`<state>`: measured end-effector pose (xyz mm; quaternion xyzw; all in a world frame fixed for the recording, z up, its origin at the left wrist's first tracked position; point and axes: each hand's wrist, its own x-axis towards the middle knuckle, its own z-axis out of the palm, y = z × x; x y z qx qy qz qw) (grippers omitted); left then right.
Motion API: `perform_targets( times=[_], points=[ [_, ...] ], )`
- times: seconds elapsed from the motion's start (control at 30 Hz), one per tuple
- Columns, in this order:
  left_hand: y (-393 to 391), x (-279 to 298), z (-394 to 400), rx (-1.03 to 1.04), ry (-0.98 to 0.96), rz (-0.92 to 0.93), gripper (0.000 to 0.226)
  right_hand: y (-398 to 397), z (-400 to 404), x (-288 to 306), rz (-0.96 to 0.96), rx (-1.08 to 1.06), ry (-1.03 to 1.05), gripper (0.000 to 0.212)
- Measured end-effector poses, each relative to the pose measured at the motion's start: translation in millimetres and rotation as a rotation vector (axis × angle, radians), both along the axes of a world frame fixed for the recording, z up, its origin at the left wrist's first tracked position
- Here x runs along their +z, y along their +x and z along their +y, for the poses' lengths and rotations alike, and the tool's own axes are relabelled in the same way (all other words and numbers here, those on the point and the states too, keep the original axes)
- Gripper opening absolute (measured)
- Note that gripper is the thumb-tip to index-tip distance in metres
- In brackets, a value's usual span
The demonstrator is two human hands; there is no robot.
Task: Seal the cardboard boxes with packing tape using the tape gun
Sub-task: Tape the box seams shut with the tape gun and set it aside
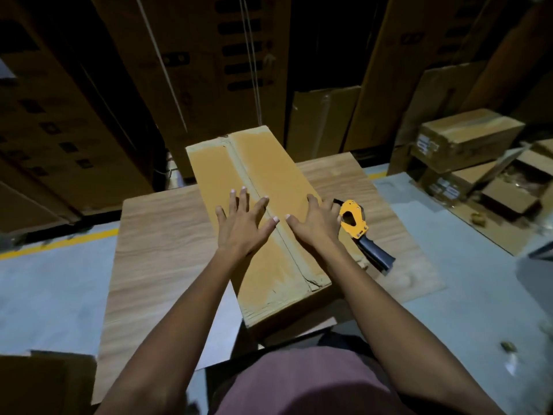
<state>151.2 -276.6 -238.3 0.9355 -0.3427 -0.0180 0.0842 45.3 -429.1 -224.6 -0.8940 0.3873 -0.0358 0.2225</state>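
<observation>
A long brown cardboard box (pixel 254 178) lies on a wooden table (pixel 155 250), its flaps closed along a centre seam that runs away from me. My left hand (pixel 242 223) presses flat on the left flap with spread fingers. On the right flap my right hand (pixel 317 223) presses flat as well, its fingers reaching the box's right edge. The two thumbs nearly meet at the seam. A yellow tape gun (pixel 359 229) with a dark handle lies on the table just right of the box, untouched.
Tall stacks of cartons (pixel 185 55) stand behind the table. More boxes (pixel 466 139), some open, sit on the floor at the right, with flat cardboard (pixel 413 265) under the table's right side. A yellow floor line (pixel 59 241) runs at the left.
</observation>
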Motion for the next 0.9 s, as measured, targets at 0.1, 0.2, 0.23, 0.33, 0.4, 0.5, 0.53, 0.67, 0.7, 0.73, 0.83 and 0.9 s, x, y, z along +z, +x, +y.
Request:
perform_targets(
  times=[0.1,0.2,0.23,0.33,0.4,0.5,0.53,0.67,0.7,0.73,0.83,0.9],
  points=[
    [1.4,-2.1,-1.3,0.011,0.04,0.021,0.073,-1.8,-24.1,7.8,-0.276,-0.128,0.242,0.051],
    [-0.1,-3.5,-2.2,0.047,0.037,0.022,0.075,-5.6,-58.9,9.8,-0.481,-0.356,0.462,0.025],
    [-1.1,-3.4,-2.3,0.068,0.041,0.028,0.076,-7.4,-72.3,3.9,-0.478,-0.422,0.501,0.021],
    [-3.7,-3.3,-4.4,0.189,0.039,0.043,0.083,-19.8,-109.9,-33.6,-0.273,-0.571,0.498,0.025],
    [-2.6,-2.9,-7.5,0.26,0.029,0.054,0.087,-32.7,-122.5,-66.1,-0.014,-0.592,0.42,0.045],
    [-3.2,-2.9,-8.8,0.306,0.024,0.051,0.088,-51.7,-118.3,-102.3,0.144,-0.617,0.372,0.08],
    [-3.4,-2.4,-9.1,0.314,0.027,0.048,0.089,-54.5,-115.8,-108.3,0.173,-0.636,0.345,0.084],
    [-5.0,-1.0,-11.8,0.357,0.031,0.051,0.089,-58.3,-130.3,-103.5,0.322,-0.519,0.294,0.031],
    [-5.4,-1.3,-12.7,0.369,0.033,0.054,0.09,-56.9,-135.7,-102.6,0.328,-0.489,0.347,0.029],
    [-5.4,-1.4,-13.4,0.378,0.036,0.059,0.09,-55.4,-139.9,-100.7,0.302,-0.438,0.395,0.034],
    [-5.6,-1.5,-14.9,0.392,0.042,0.072,0.091,-46.8,-142.2,-92.0,0.162,-0.359,0.499,0.032],
    [-6.0,-1.1,-15.3,0.399,0.038,0.088,0.091,-37.1,-146.9,-86.9,0.108,-0.342,0.525,0.025]
  ],
)
